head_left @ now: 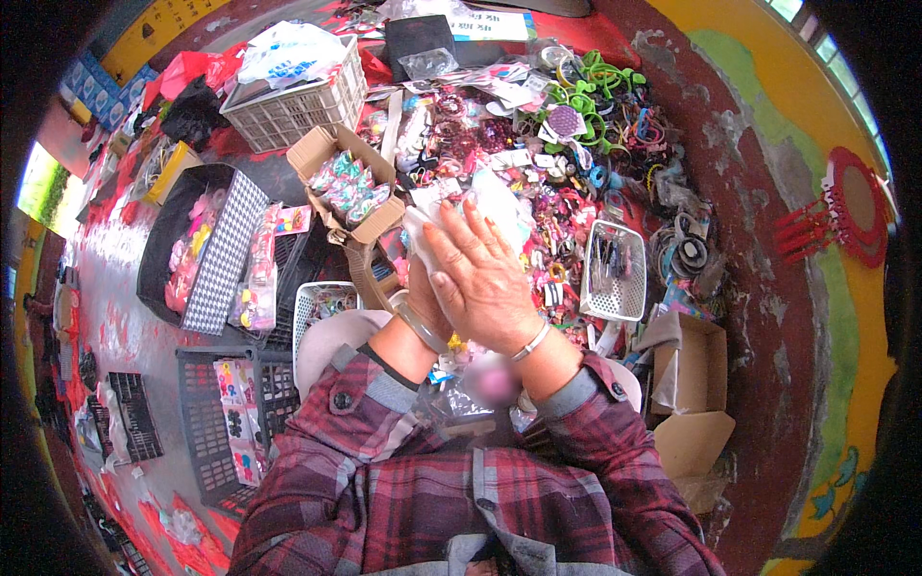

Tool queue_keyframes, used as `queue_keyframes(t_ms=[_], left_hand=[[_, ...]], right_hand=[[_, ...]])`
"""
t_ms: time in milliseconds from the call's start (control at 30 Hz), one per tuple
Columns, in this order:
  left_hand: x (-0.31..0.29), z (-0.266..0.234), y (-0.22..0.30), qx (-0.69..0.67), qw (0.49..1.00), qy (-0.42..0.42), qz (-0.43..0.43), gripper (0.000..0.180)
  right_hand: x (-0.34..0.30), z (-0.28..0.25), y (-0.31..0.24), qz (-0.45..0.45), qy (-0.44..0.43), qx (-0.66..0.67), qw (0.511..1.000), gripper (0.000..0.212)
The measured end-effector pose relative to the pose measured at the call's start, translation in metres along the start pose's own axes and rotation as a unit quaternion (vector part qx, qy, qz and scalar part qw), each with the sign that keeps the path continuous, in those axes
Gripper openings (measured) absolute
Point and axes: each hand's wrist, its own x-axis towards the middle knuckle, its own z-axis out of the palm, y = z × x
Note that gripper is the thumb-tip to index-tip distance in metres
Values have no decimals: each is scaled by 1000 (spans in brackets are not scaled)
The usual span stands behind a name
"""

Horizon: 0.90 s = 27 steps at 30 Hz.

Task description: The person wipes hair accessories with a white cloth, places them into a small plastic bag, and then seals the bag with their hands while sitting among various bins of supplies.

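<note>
My right hand (488, 278) lies flat with its fingers stretched out, across my left hand (423, 296). Most of the left hand's fingers are hidden behind the right one. A thin white crumpled sheet, perhaps plastic or tissue (419, 223), shows at the fingertips and seems to be partly between the palms. Beyond the hands spreads a large heap of small hair accessories (567, 264), many of them pink and red. An open cardboard box (382, 219) with small bagged pieces stands just left of the fingertips.
Right of the hands is a white basket (642, 278) of small items, with an open cardboard box (703, 360) nearer. At left are a houndstooth bin (227, 252) and a dark crate (192, 422). A beige crate (288, 125) stands far left; green hair ties (603, 79) lie far right.
</note>
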Motion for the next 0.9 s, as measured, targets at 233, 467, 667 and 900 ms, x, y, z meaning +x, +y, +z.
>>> queue_keyframes(t_ms=[233,467,667,900], left_hand=[[5,28,-9,38,978,186,-90,42],[7,44,-11,33,987,138,-77,43],[9,27,5,111,978,173,41,52],[1,27,-2,101,988,115,14,54]], right_hand=[[8,-14,46,66,91,-13,994,46],[4,-1,67,149,194,172,954,46],[-5,15,13,76,70,29,994,47],[6,-1,14,38,39,3,998,45]])
